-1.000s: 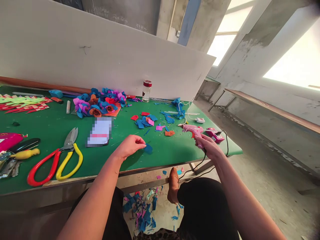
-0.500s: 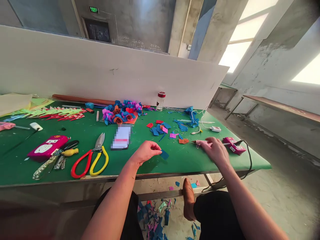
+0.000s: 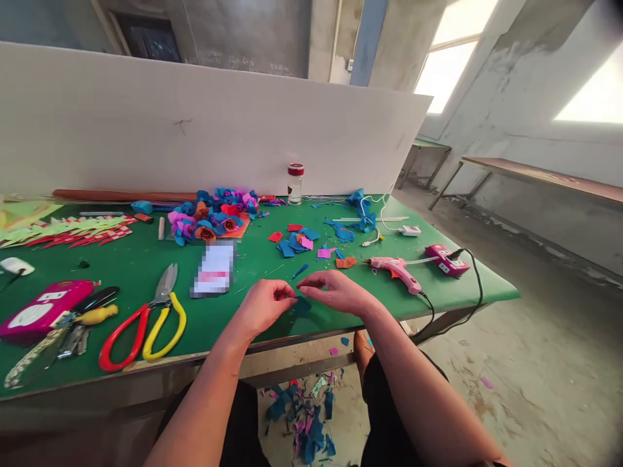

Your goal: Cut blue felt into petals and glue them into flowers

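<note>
My left hand (image 3: 263, 305) and my right hand (image 3: 335, 292) meet over the near edge of the green table (image 3: 126, 272). Both pinch a small blue felt piece (image 3: 302, 303) that lies on the table between them. The pink glue gun (image 3: 395, 268) lies on the table just right of my right hand, with no hand on it. Its black cord runs off the table edge toward a pink power strip (image 3: 442, 258).
Red-and-yellow-handled shears (image 3: 146, 321) lie to the left, past a phone (image 3: 213, 271). Felt scraps (image 3: 302, 241), a pile of felt flowers (image 3: 211, 211) and a small red-capped jar (image 3: 294, 183) sit farther back. A white board (image 3: 195, 123) walls the table's far side. Scraps litter the floor below.
My right hand let go of the glue gun, which now lies on the table, and moved left to join my left hand on the blue felt piece.
</note>
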`<state>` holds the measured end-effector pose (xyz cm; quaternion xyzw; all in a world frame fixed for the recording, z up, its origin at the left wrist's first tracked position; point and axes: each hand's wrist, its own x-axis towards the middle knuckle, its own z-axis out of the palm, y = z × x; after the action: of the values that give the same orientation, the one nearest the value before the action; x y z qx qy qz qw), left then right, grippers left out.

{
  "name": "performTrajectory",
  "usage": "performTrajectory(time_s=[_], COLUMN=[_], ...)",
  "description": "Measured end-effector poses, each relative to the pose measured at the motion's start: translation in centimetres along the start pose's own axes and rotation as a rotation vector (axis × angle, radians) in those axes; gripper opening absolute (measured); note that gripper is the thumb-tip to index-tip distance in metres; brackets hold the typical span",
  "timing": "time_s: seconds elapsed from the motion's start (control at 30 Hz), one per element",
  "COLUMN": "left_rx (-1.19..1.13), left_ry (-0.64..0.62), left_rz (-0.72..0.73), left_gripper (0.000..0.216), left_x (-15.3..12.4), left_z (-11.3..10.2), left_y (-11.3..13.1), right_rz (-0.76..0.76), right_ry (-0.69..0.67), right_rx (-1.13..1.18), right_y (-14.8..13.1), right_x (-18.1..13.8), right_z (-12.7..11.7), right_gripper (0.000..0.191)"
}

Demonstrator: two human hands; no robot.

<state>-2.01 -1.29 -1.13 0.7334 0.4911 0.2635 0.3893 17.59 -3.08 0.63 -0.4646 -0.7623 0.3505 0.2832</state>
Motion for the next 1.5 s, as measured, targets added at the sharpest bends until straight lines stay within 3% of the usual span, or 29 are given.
performTrajectory(time_s=[0.23,0.33,0.4,0.57,0.67,0.83,1.17,1.5], left_rx=[0.025,-0.021,-0.087,-0.184,-0.242,-0.533,-0.898,-0.865], left_ry=[0.017,0.046,0.098,0.233,0.21,0.184,0.241,0.284], left_rz=[-0.024,-0.02,0.01,0.112,0.104,0.027,-0.107,-0.079], left_gripper=[0.016,0.017,0.021,0.036,0.036,0.03,0.031,0.03], left_x=[-0.3,-0.2,-0.3,-0.6,-0.8,-1.0,-0.9,-0.3], left_z=[0.3,0.4,0.3,0.6,1.6,3.1,3.7,4.4], left_y=[0.6,0.7,0.7,1.3,1.6,2.5,3.5,2.6], right_rz=[0.047,0.105,0.161,0.244,0.241,0.217,0.214,0.2], right_ry=[-0.007,0.02,0.106,0.493,0.568,0.601,0.664,0.645], right_rx=[-0.059,0.027,0.202,0.668,0.828,0.866,0.876,0.866], right_y=[-0.1,0.5,0.9,1.5,1.6,1.4,0.2,-0.2], right_x=[-0.1,-0.3,-0.3,0.4,1.1,1.5,1.2,1.0], right_z=[0.7,0.9,0.6,-0.4,-0.4,0.0,0.7,0.7], right_gripper=[0.019,0.019,0.021,0.024,0.025,0.026,0.024,0.022])
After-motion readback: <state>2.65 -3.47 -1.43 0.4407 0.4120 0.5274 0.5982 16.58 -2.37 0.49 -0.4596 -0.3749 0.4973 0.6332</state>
